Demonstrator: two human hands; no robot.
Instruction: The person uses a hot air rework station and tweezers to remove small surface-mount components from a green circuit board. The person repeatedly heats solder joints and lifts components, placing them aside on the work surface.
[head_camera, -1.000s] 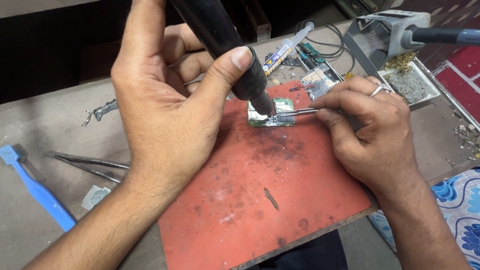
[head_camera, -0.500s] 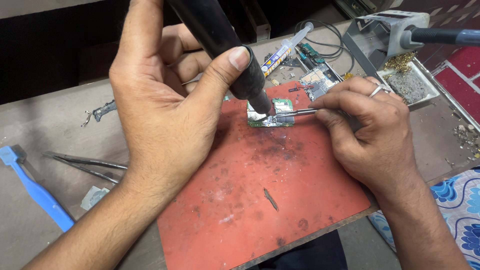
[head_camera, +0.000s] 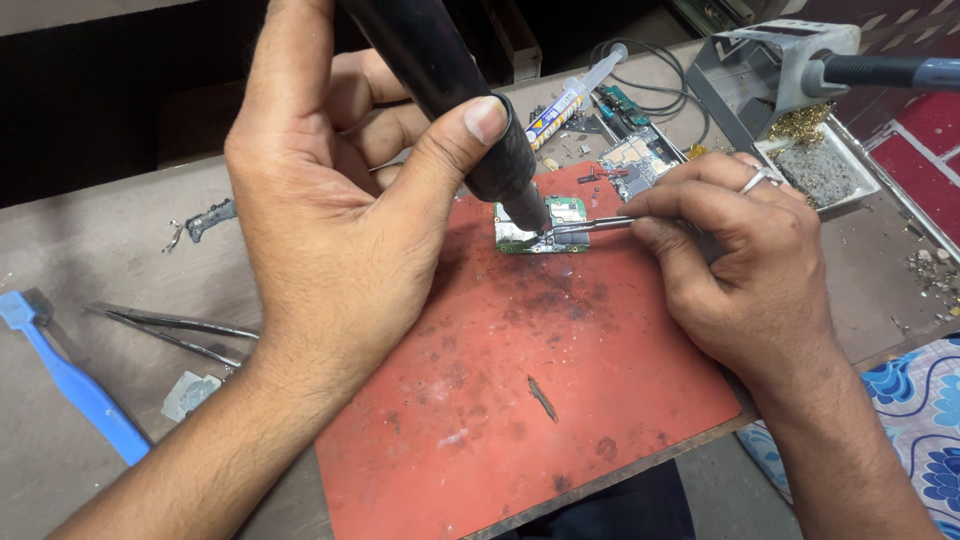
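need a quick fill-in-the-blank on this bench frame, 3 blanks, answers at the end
1. The left hand grips a black hot-air tool with its nozzle aimed down at the small green ____.
2. The right hand holds metal ____ whose tips reach the circuit board.
3. The board rests on a ____-coloured work mat.

Missing words: circuit board; tweezers; red

**Both hands closed, meeting near the middle**

The left hand (head_camera: 330, 220) comes in from the lower left, fingers curled, thumb pressed flat. The right hand (head_camera: 740, 260) reaches in from the lower right, fingertips pinched together, a ring on one finger.
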